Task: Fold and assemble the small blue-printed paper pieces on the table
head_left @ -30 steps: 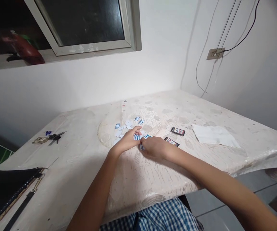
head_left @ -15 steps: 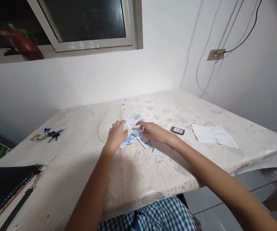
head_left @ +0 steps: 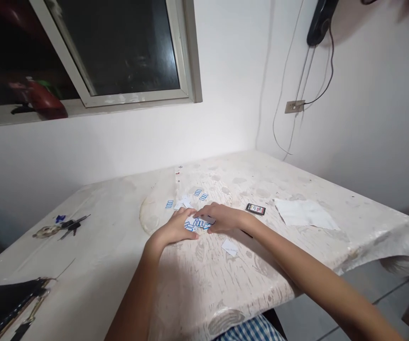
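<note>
Small white paper slips with blue printed marks [head_left: 200,222] lie in a loose pile in the middle of the table. Around its left side curves my left hand [head_left: 176,228], thumb apart from the fingers, touching the slips. My right hand [head_left: 224,218] cups the right side, its fingers spread and bent over the pile. Both hands partly hide the slips. Just beyond them lie plain white slips [head_left: 183,202] and several loose blue-marked slips [head_left: 198,192]. One white slip with faint writing [head_left: 229,247] lies nearer to me.
A small black card with a red and white label [head_left: 255,209] and a white cloth or paper sheet [head_left: 306,214] lie to the right. Keys [head_left: 72,225] lie at left, above a black pouch [head_left: 9,303]. The plastic-covered table [head_left: 119,265] meets a white wall.
My hands have closed in around the pile, drawing the slips closer together. One blue-marked slip now shows left of the plain slips. The camera view has tilted up and shifted right.
</note>
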The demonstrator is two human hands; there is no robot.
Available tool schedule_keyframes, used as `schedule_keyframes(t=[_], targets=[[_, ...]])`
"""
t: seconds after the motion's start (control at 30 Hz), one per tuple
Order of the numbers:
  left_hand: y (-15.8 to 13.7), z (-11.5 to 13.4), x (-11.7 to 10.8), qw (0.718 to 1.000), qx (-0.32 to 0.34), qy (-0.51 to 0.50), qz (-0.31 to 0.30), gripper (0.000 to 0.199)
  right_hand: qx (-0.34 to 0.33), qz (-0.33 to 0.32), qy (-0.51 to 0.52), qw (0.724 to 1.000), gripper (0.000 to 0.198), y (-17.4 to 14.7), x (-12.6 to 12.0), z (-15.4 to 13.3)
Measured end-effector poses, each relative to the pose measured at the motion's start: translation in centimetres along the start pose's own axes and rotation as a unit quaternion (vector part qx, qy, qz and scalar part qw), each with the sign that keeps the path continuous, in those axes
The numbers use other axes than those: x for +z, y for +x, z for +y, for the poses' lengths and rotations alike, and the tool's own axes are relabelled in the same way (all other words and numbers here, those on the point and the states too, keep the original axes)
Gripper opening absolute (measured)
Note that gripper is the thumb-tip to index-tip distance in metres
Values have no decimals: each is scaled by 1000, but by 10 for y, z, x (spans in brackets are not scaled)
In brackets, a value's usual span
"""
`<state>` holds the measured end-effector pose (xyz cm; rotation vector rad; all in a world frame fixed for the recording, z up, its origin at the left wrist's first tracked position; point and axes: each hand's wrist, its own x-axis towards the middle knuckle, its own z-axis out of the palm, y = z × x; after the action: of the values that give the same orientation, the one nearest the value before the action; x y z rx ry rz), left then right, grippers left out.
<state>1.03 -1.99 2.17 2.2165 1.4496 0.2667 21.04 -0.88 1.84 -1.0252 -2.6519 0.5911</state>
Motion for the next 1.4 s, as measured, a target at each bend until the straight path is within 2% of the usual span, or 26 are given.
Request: schedule_keyframes(t=[0.1, 0.17, 0.37, 0.43, 0.53, 0.6, 0.67, 0.73, 0.8, 0.83, 0.87, 0.93, 0.97, 1.0, 1.07, 1.17, 1.27, 1.33, 1.4], targets=[[3, 2, -1, 998, 31, -53, 12, 43, -71, 23, -14, 997, 42, 5, 3, 6], [5, 4, -1, 996, 37, -73, 33, 32, -92, 41, -23, 995, 36, 8, 5, 10], [12, 0, 0, 991, 49, -55, 115, 30, -22, 132, -46, 990, 28, 10, 7, 14], [16, -4, 1, 985, 38, -31, 165, 32, -1, 185, -24, 982, 33, 14, 6, 17], [24, -9, 1, 966, 14, -36, 256, 34, 2, 266, 40, 963, 53, 25, 6, 22], [31, -12, 0, 943, -13, -79, 324, 39, -29, 270, 64, 960, 62, 33, 6, 24], [34, -15, -1, 921, -51, -134, 361, 48, -38, 226, 54, 972, 63, 36, 7, 24], [31, -19, -3, 927, -68, -147, 339, 53, 18, 173, 23, 985, 56, 33, 6, 22], [22, -21, -6, 956, -63, -102, 268, 55, 88, 149, -12, 985, 46, 25, 5, 18], [16, -20, -7, 971, -57, -67, 223, 57, 102, 143, -20, 984, 43, 20, 5, 16], [10, -18, -8, 983, -56, -43, 169, 63, 97, 128, -19, 987, 43, 17, 6, 14], [0, -12, -7, 998, -36, -22, 41, 78, 60, 85, -9, 995, 57, 12, 9, 11], [-3, -8, -6, 999, -28, -11, 9, 82, 40, 65, -10, 997, 66, 11, 12, 9], [-5, -4, -4, 999, -33, 6, 6, 80, 23, 53, -17, 998, 71, 11, 15, 8], [-5, 2, 1, 999, -31, 27, 17, 61, -5, 57, -41, 997, 64, 12, 20, 5], [-3, 6, 6, 999, 1, 16, 28, 35, -54, 65, -52, 995, 41, 13, 23, 1], [-4, 9, 7, 999, 5, -5, 36, 21, -86, 76, -45, 992, 14, 12, 22, 0], [-4, 10, 6, 999, -7, -8, 40, 10, -76, 89, -26, 993, 14, 12, 21, 2], [-2, 9, 4, 999, -3, 7, 51, 9, -55, 108, -6, 993, 19, 13, 22, 6]])
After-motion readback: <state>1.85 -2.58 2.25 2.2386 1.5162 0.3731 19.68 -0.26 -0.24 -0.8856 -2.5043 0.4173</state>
